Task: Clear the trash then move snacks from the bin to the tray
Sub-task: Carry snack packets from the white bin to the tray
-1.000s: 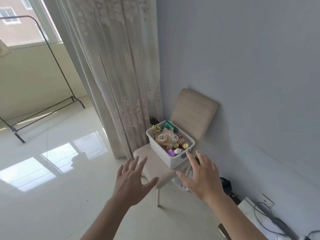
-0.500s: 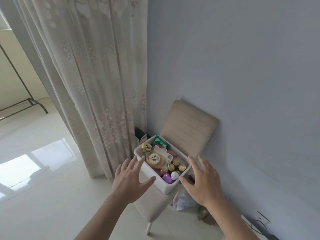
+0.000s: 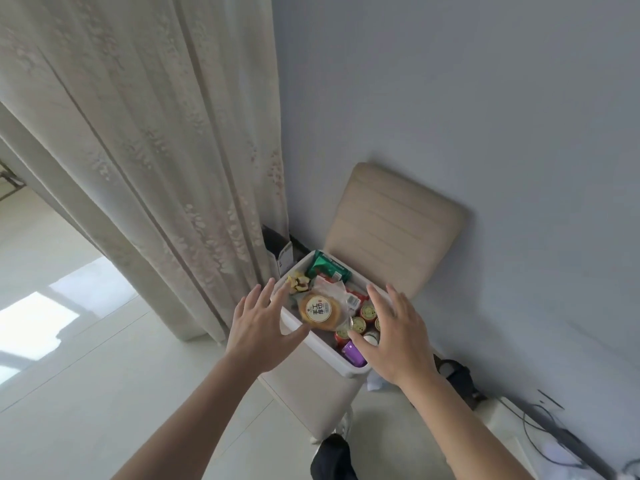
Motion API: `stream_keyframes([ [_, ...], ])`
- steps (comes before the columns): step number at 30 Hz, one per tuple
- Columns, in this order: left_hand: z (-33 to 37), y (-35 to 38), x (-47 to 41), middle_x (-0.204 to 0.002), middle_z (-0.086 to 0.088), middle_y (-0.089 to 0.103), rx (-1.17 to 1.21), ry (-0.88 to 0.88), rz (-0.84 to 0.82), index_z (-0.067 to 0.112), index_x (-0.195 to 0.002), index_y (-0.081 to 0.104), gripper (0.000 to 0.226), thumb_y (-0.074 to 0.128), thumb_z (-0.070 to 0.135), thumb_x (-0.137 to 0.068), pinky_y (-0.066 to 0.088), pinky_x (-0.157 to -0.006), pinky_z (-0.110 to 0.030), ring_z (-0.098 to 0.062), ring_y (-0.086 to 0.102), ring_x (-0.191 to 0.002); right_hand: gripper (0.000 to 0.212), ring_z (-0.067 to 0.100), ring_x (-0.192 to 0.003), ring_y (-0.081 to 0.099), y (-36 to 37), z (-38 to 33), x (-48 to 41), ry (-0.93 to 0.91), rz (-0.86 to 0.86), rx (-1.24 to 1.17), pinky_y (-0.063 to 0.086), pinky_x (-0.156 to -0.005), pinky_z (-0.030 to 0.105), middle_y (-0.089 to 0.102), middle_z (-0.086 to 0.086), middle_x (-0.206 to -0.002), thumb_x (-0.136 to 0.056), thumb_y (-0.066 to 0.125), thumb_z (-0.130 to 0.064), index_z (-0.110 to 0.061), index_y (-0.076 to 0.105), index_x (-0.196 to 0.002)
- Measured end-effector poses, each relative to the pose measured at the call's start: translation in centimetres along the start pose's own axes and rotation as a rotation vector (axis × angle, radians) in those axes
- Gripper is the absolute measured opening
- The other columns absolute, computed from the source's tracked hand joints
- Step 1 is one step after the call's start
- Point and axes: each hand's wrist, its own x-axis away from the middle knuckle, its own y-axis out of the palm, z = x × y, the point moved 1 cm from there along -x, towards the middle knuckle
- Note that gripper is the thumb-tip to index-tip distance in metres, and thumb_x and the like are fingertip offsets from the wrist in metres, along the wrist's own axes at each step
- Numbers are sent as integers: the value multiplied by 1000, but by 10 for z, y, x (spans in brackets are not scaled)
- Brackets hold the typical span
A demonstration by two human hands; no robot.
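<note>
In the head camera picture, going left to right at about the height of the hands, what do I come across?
curtain → left hand → round orange snack pack → right hand → black object on the floor. The white bin lies under both hands, so it is left out.

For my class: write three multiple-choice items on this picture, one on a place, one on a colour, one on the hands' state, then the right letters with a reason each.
1. The white bin stands on: A the floor; B the beige chair; C a desk.
2. The packet at the bin's far end is: A green; B blue; C black.
3. The left hand and right hand are: A open, fingers spread; B clenched fists; C gripping cans.
Answers: 1 B, it rests on the seat; 2 A, its wrapper is green; 3 A, straight fingers hold nothing.
</note>
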Motion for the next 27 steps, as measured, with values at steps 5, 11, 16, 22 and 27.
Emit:
stream_keyframes([
  [5,-6,11,-58,-170,3,11,34,-26,-29,39,-161,8,90,40,81,-87,16,-126,-52,-27,10,-157,90,27,-152,19,27,10,-59,-28,-60,-60,36,-115,54,19,4,-166,-84,48,-78,-39,12,-157],
  [11,-10,31,-131,-170,2,14,59,-72,-77,36,-161,11,88,48,73,-90,21,-124,-54,-27,12,-156,96,28,-153,19,62,20,-133,-71,-122,-109,38,-116,52,16,3,-167,-80,46,-81,-38,9,-158],
  [16,-20,63,-183,-170,4,13,101,-81,-83,36,-161,9,88,53,67,-91,18,-126,-50,-24,12,-156,97,30,-153,18,103,22,-177,-127,-177,-100,37,-116,53,14,4,-168,-82,50,-78,-39,6,-159],
  [22,-39,131,-225,-167,9,20,132,-62,-81,41,-158,10,87,59,62,-89,27,-123,-47,-20,20,-152,93,29,-155,10,170,20,-202,-170,-216,-112,26,-120,56,8,3,-169,-85,43,-76,-37,6,-160],
  [27,-63,191,-241,-166,6,23,94,-47,-106,39,-158,17,83,57,65,-90,33,-119,-49,-24,25,-151,100,30,-156,4,228,27,-210,-179,-283,-73,24,-119,61,6,-1,-169,-79,52,-73,-39,3,-160],
])
